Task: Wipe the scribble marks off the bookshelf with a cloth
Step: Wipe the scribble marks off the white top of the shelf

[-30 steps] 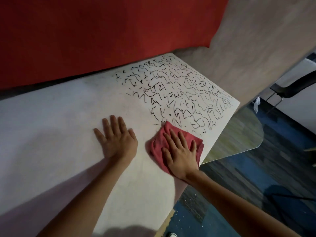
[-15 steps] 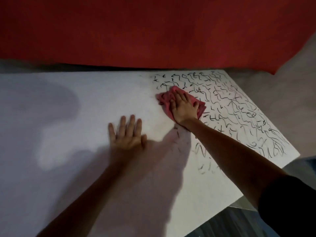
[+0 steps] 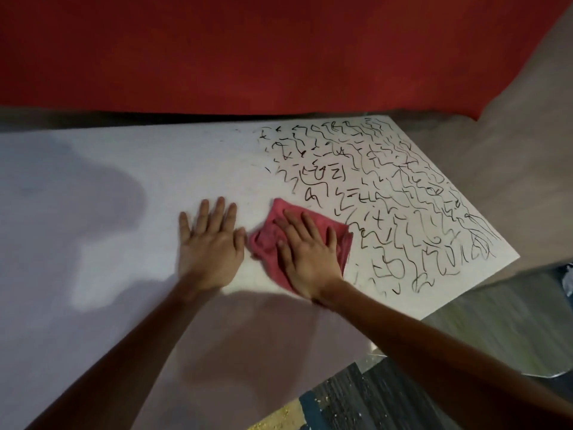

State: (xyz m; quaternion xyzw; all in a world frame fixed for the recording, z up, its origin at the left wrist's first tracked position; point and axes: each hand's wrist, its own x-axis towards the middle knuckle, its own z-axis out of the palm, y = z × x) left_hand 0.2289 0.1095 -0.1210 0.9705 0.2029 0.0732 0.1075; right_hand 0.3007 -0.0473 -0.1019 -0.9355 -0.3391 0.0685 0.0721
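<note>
Right hand [image 3: 305, 259] presses flat on the pink cloth [image 3: 273, 240], fingers straight, beside the scribble marks [image 3: 387, 193]; left hand [image 3: 209, 243] splayed wide on the bookshelf [image 3: 93, 212], edges slightly blurry.

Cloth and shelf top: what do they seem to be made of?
Cloth: soft fabric, maybe terry, pink and matte; it bunches into folds under the right hand. Shelf top: looks like white laminate or painted board, smooth with low sheen; it is flat and sharp-edged, and the black scribble marks sit crisp on it. Which of the two, I cannot tell.
</note>
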